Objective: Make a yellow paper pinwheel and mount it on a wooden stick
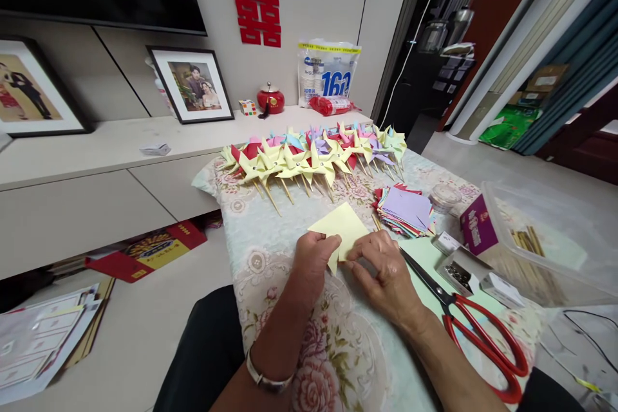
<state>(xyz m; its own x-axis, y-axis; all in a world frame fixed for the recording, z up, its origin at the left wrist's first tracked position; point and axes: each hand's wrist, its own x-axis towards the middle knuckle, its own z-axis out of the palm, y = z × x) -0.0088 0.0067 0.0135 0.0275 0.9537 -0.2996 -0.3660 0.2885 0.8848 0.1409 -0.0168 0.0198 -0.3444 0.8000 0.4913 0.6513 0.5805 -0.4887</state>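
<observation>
Both my hands hold a pale yellow paper square [340, 226] over the flowered tablecloth [270, 232]. My left hand [313, 264] pinches the paper's near left edge, fingers curled. My right hand [383, 270] grips the near right edge, fingers pressed together on the fold. A stack of coloured paper squares [408, 209] lies just beyond my right hand. A row of finished paper pinwheels on wooden sticks [313, 154] lies across the far side of the table.
Red-handled scissors [477, 331] lie to the right of my right arm. A small open tin of pins [458, 273], a purple box [477, 232] and a clear plastic bin of sticks [541, 251] stand at the right. A low cabinet [96, 148] with framed photos runs behind.
</observation>
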